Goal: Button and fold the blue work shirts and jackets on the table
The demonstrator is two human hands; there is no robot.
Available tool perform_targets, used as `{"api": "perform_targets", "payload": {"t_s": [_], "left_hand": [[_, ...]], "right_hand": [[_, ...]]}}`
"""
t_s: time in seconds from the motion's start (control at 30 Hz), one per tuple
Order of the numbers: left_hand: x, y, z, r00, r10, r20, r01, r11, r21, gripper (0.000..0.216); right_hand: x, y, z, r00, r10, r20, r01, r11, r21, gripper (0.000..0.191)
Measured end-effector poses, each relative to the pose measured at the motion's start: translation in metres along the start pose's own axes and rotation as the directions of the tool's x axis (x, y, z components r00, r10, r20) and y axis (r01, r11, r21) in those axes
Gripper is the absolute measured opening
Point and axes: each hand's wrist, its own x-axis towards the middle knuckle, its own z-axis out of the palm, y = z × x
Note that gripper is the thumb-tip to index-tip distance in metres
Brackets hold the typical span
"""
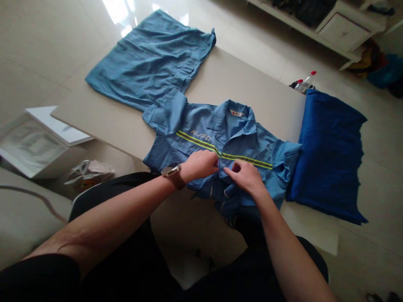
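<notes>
A blue short-sleeved work shirt [196, 119] lies front up on the table, its collar pointing away from me. Yellow-green stripes cross the chest, with pale letters above them on the left. The lower part hangs bunched over the near table edge. My left hand [202, 164], wearing a watch [171, 169] on the wrist, is closed on the shirt's front opening just below the stripe. Close beside it, my right hand [247, 176] has its fingers curled and its thumb toward the same front edge, gripping the cloth. Any button between the fingers is too small to make out.
The pale table [246, 81] also bears a lighter blue folded garment [145, 61] at far left and a dark blue folded cloth [327, 158] at right. Bottles with red caps [308, 80] stand behind it. A white bin [34, 145] is at left, a white cabinet [341, 32] at the back.
</notes>
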Motion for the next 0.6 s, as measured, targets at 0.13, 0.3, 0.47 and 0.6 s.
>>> {"api": "perform_targets", "payload": {"t_s": [0.13,0.3,0.47,0.6], "left_hand": [[0.002,0.001,0.005,0.999,0.046,-0.023,-0.045,0.999,0.011,0.017],[0.003,0.0,0.009,0.995,0.065,-0.073,-0.063,0.998,0.028,0.018],[0.001,0.002,0.006,0.995,0.069,-0.075,-0.066,0.997,0.049,0.018],[0.002,0.003,0.007,0.995,0.069,-0.074,-0.065,0.996,0.057,0.018]], "right_hand": [[-0.002,-0.013,0.016,0.958,-0.234,-0.168,0.216,0.969,-0.12,0.045],[-0.001,-0.018,0.028,0.964,-0.253,-0.079,0.235,0.953,-0.191,0.033],[0.003,-0.014,0.028,0.969,-0.212,-0.129,0.187,0.966,-0.179,0.026],[0.009,-0.007,0.032,0.972,-0.166,-0.167,0.151,0.984,-0.099,0.021]]}}
